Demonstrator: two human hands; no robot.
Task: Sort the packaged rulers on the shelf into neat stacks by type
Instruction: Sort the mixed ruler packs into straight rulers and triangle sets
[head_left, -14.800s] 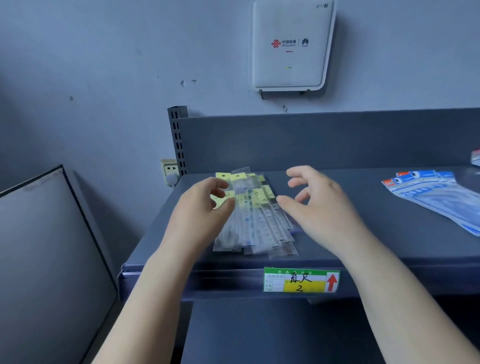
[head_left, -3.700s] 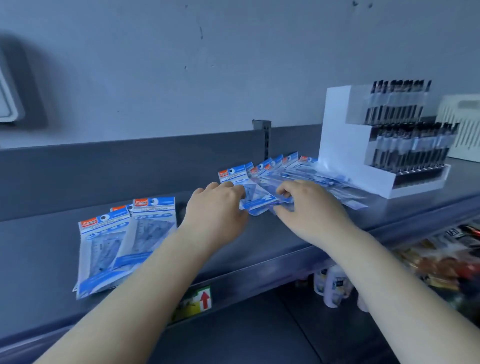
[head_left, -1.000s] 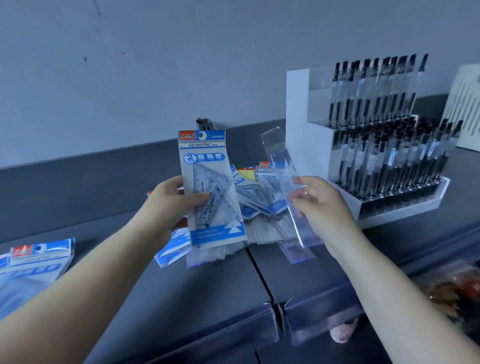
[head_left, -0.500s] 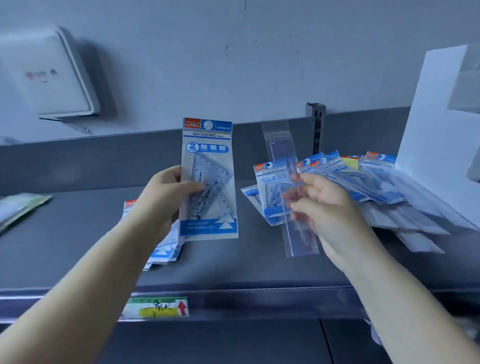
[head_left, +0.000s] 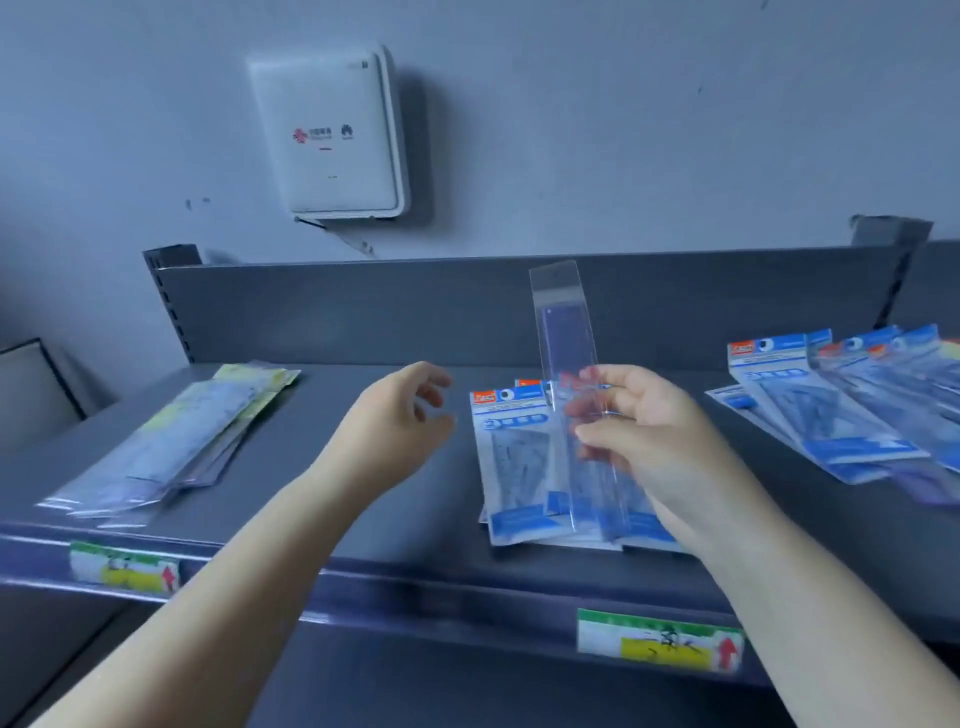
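My right hand grips a long clear-sleeved straight ruler, held upright above the shelf. Beneath it lies a stack of blue-headed geometric set-square packs. My left hand hovers empty, fingers loosely curled, just left of that stack. At the shelf's left end rests a pile of yellow-topped straight rulers. A loose fan of blue-headed packs spreads out at the right.
The grey metal shelf has a back panel and a front lip with two green-yellow price labels. A white router box hangs on the wall above. A grey panel edge shows at far left.
The geometric pack has left my left hand and now lies on the blue-headed stack; that hand is empty. My view has swung left. My right hand still holds the clear ruler.
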